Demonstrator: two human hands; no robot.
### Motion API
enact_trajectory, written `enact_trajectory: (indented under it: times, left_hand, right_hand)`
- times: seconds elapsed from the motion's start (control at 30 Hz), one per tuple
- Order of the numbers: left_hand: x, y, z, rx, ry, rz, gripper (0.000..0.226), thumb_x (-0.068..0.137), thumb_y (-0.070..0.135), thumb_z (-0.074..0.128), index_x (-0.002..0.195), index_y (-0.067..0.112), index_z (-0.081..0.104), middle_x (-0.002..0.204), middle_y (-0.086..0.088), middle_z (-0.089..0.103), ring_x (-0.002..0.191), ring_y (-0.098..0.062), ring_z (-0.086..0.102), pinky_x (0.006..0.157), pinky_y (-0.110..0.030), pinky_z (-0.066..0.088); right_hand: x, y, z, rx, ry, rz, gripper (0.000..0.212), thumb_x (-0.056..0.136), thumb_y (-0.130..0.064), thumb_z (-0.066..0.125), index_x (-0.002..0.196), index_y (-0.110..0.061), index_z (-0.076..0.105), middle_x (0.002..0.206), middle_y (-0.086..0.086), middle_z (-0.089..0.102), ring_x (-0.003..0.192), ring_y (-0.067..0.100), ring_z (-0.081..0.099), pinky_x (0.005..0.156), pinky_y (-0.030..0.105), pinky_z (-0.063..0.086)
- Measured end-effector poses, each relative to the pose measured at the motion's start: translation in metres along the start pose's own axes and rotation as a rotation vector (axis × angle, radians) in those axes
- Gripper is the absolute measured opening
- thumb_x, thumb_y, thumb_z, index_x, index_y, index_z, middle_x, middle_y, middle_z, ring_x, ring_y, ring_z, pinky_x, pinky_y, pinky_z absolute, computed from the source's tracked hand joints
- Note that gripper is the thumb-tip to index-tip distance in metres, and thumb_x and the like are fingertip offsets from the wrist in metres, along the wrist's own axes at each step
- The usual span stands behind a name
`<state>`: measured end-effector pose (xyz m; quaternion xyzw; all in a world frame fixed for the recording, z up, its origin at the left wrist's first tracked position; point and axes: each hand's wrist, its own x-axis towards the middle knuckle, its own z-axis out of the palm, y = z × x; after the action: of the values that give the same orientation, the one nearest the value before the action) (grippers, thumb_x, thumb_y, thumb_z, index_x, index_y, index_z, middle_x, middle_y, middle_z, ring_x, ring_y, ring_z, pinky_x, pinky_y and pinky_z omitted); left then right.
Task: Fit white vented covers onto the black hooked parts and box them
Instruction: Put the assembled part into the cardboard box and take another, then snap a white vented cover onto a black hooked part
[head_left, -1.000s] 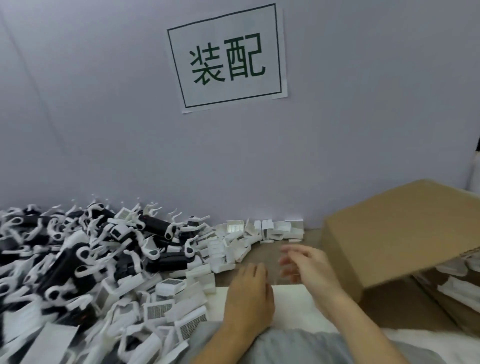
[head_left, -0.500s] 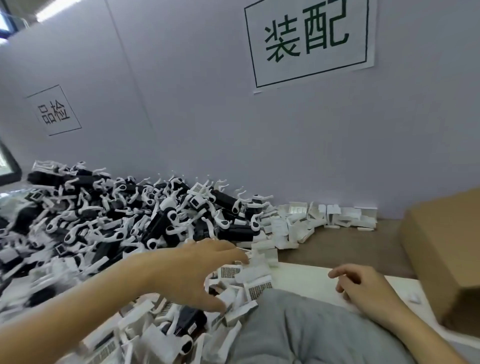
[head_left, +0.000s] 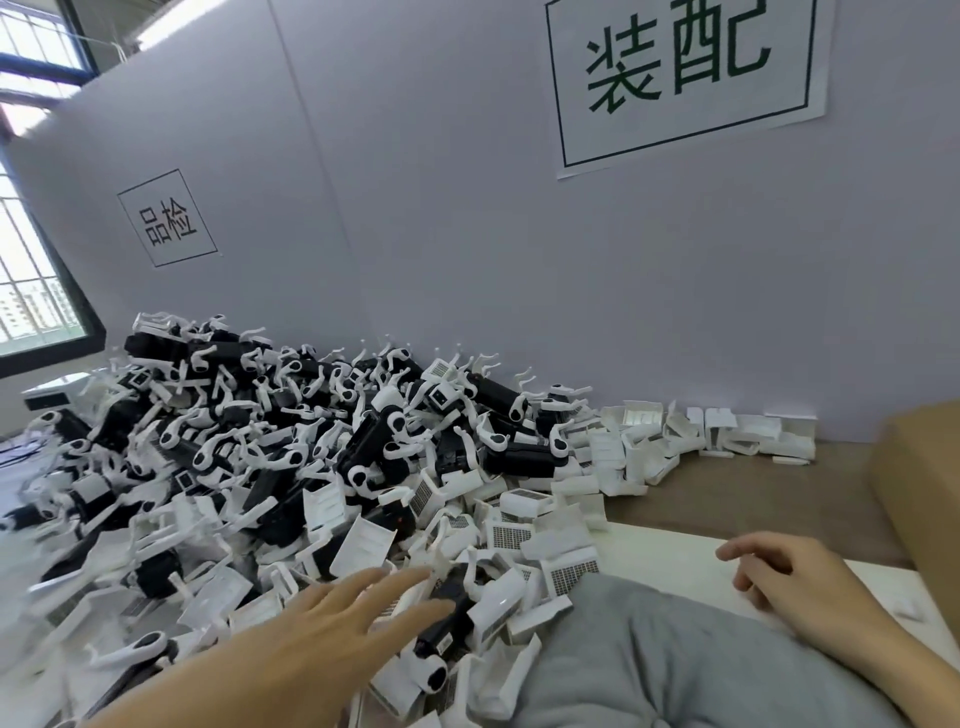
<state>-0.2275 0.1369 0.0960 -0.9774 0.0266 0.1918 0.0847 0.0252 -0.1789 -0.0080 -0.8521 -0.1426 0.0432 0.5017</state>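
A big heap of black hooked parts (head_left: 363, 447) with white hooks fills the left and middle of the table. White vented covers (head_left: 566, 566) lie along its near and right edge. My left hand (head_left: 332, 623) stretches over the near part of the heap with straight, spread fingers; its fingertips are just above a black hooked part (head_left: 447, 618) and hold nothing. My right hand (head_left: 795, 582) rests on the white board at the right with loosely curled fingers, empty. Only a blurred corner of the brown cardboard box (head_left: 919, 478) shows at the right edge.
A row of white covers (head_left: 717, 431) lies against the grey wall. The white board (head_left: 670, 561) lies on the brown tabletop (head_left: 753, 493). A grey cloth (head_left: 675, 654) covers my lap. Two paper signs hang on the wall; a window is at the far left.
The view has swung left, so the box has slid to the right edge. My left hand has moved from the board out over the heap. My right hand has settled on the board.
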Motion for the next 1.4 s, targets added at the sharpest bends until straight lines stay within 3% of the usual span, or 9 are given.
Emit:
enact_trajectory:
  times: [0.17,0.33,0.43,0.53,0.7,1.0,1.2,1.3,1.4]
  left_hand:
    - [0.011,-0.006,0.000,-0.003,0.107,0.048,0.055,0.097,0.050,0.052,0.139,0.056,0.016,0.145,0.021,0.025,0.124,-0.005,0.036,0.103,-0.035,0.043]
    - [0.032,-0.011,-0.017,-0.263,0.160,0.065,0.023,0.098,0.020,0.057,0.102,0.043,0.053,0.115,0.033,0.043,0.103,0.009,0.054,0.087,-0.024,0.054]
    - [0.045,-0.013,-0.035,-0.479,0.220,0.052,0.015,0.098,0.021,0.061,0.089,0.032,0.054,0.095,0.016,0.059,0.082,0.014,0.061,0.072,-0.012,0.053]
    - [0.061,-0.017,-0.050,-0.781,0.379,0.036,0.010,0.097,0.022,0.061,0.088,0.019,0.057,0.078,0.005,0.068,0.069,-0.001,0.064,0.061,-0.019,0.053]
    - [0.095,0.002,-0.057,-1.228,0.586,-0.079,0.025,0.099,0.031,0.056,0.081,0.013,0.057,0.069,0.009,0.069,0.060,0.000,0.061,0.069,-0.030,0.043]
    - [0.159,0.080,-0.101,-1.802,1.002,-0.180,0.029,0.101,0.032,0.058,0.088,0.006,0.063,0.085,-0.003,0.070,0.079,-0.022,0.068,0.061,-0.033,0.061]
    - [0.217,0.164,-0.070,-1.621,1.091,-0.126,0.024,0.099,0.024,0.059,0.079,0.011,0.053,0.072,0.000,0.060,0.061,-0.004,0.052,0.063,-0.025,0.050]
    - [0.233,0.185,-0.047,-1.431,1.069,0.052,0.024,0.094,0.011,0.064,0.074,0.020,0.054,0.081,0.006,0.064,0.072,-0.003,0.059,0.066,-0.019,0.049]
    - [0.244,0.185,-0.039,-1.333,1.090,0.164,0.027,0.087,0.004,0.068,0.070,0.022,0.057,0.106,0.012,0.068,0.098,-0.005,0.065,0.078,-0.018,0.053]
  right_hand:
    - [-0.001,0.000,-0.001,-0.004,-0.001,-0.002,0.032,0.092,-0.001,0.054,0.081,-0.023,0.076,0.068,-0.001,0.072,0.051,0.009,0.062,0.059,0.033,0.048]
    - [-0.001,-0.001,-0.001,0.014,-0.009,0.002,0.032,0.092,0.000,0.054,0.082,-0.021,0.075,0.068,0.001,0.071,0.052,0.011,0.061,0.059,0.030,0.046]
    - [-0.001,-0.001,-0.001,0.024,-0.010,0.001,0.031,0.093,-0.001,0.053,0.082,-0.021,0.075,0.068,0.000,0.071,0.051,0.008,0.060,0.052,0.022,0.043]
    - [-0.001,-0.001,-0.002,0.034,-0.017,0.001,0.031,0.092,-0.001,0.053,0.082,-0.021,0.075,0.068,0.000,0.071,0.051,0.008,0.061,0.052,0.021,0.044]
    - [-0.002,-0.003,-0.002,0.051,-0.014,0.005,0.031,0.093,-0.002,0.053,0.082,-0.021,0.075,0.067,0.000,0.072,0.050,0.007,0.060,0.045,0.014,0.039]
    - [-0.002,-0.008,-0.002,0.142,0.037,-0.088,0.030,0.095,0.000,0.055,0.082,-0.018,0.076,0.068,0.005,0.071,0.053,0.010,0.060,0.053,0.015,0.046]
    - [0.005,-0.010,-0.002,0.447,0.076,-0.040,0.038,0.104,-0.019,0.046,0.086,-0.003,0.076,0.072,0.015,0.074,0.059,0.027,0.069,0.062,0.035,0.044]
    - [0.011,-0.005,-0.006,0.636,0.012,0.130,0.060,0.100,-0.050,0.042,0.080,-0.008,0.080,0.080,0.015,0.076,0.065,0.030,0.072,0.068,0.039,0.045]
    - [0.014,-0.002,-0.008,0.682,-0.045,0.149,0.054,0.086,-0.068,0.050,0.092,-0.023,0.081,0.093,0.012,0.077,0.079,0.029,0.075,0.079,0.043,0.052]
